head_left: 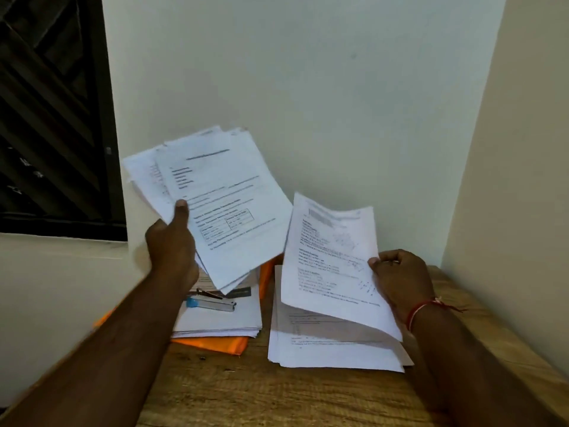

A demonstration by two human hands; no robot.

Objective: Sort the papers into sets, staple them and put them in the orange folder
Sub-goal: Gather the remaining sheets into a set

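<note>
The left hand [172, 245] gripped a fanned bundle of papers [221, 204], thumb on top, held above the bench [246, 396], probably as the unsorted lot. The right hand [400, 275] pinched one sheet [329, 263] over the right pile [332, 352]. The orange folder [221, 345] lay beneath a stack [215, 322] carrying the stapler [212, 303]. The print was too blurred to read.

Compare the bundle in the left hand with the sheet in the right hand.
The bundle is several fanned sheets; the sheet looks like one or two. The left hand holds the bundle high; the right hand pinches the sheet's edge low over the pile. The bundle is fairly flat; the sheet curls. Both are white printed pages.
</note>
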